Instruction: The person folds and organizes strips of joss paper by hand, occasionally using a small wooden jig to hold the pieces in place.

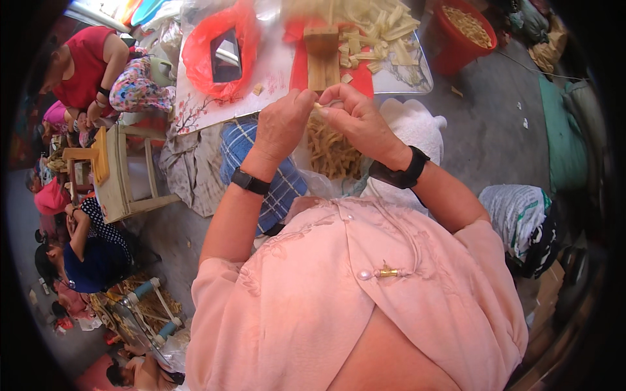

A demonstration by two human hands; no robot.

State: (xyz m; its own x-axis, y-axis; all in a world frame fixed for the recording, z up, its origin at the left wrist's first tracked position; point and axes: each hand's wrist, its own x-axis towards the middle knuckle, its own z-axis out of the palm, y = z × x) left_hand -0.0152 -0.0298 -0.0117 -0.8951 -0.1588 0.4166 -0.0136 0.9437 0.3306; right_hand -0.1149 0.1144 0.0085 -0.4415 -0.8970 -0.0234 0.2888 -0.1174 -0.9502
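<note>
My left hand (287, 122) and my right hand (354, 117) meet at the near edge of the table, fingertips close together. Between them they pinch a small pale yellow piece (318, 105), partly hidden by the fingers. Just beyond stands a wooden block tool (323, 61) on a red sheet (364, 78). Pale flat strips (391, 24) and short cut pieces lie to its right. Below my hands, a clear plastic bag (337, 151) in my lap area holds many brownish-yellow folded pieces.
A red plastic bag (195, 58) with a phone (226, 57) lies at the table's left. A red bucket (447, 44) of small pieces stands at the right. Several people sit at the left near a wooden stool (120, 171). Sacks (513, 215) stand on the right.
</note>
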